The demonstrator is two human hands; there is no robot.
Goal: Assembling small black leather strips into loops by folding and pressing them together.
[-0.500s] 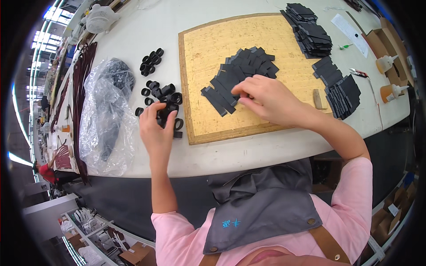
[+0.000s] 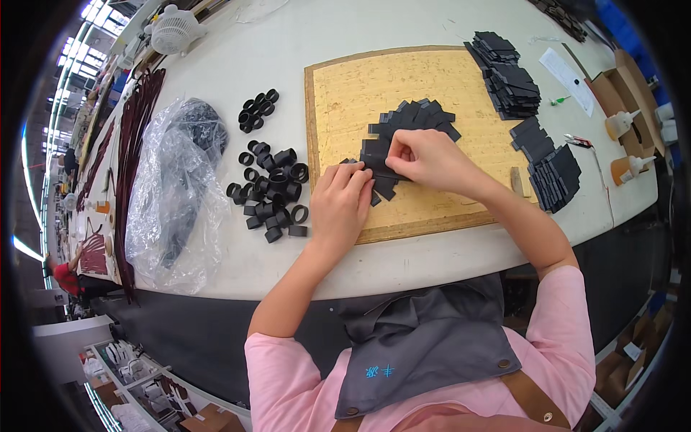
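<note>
The right hand (image 2: 432, 160) pinches the near edge of a black strip in the fanned pile of strips (image 2: 410, 126) on the cork board (image 2: 345, 93). The left hand (image 2: 342, 201) lies flat just beside it, fingertips pressing the pile's lower-left strips, grasping nothing. The strips' long axes run away from the person; black loops (image 2: 273, 191) lie left on the bench (image 2: 432, 252).

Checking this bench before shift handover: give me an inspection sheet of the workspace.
Surface: white table with a cork board on it.
Job's things: fanned black strips on the board.
Clutter: black loops, plastic bag, stacked black pieces, glue bottles.
Grippers: left hand rests on the strips' lower end; right hand pinches a strip.
Cables: nothing seen.
Surroundings: white basket, cardboard boxes.
</note>
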